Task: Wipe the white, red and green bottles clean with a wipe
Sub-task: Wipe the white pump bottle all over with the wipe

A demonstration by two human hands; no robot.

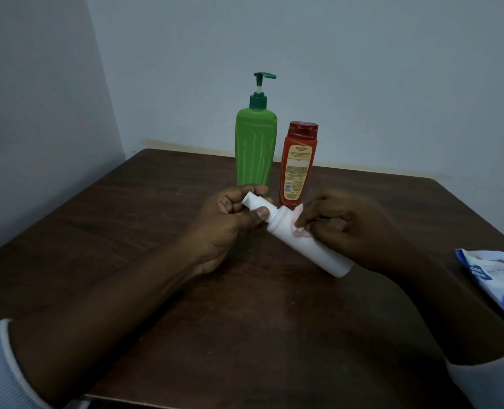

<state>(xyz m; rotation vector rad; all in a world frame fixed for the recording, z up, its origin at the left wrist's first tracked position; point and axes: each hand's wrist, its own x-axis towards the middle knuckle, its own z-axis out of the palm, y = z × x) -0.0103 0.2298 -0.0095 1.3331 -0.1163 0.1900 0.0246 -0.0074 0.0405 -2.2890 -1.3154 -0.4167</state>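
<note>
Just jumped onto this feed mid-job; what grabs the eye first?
Centre frame, the left hand grips the white bottle by its cap, tilted over the table, while the right hand presses a wipe against it. Behind stand the green bottle and red bottle, upright, side by side.

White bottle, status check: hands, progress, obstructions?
Left hand grips white bottle at its pump end. Right hand holds wipe against its body. Green bottle, red bottle stand behind. Nothing in the way.
</note>
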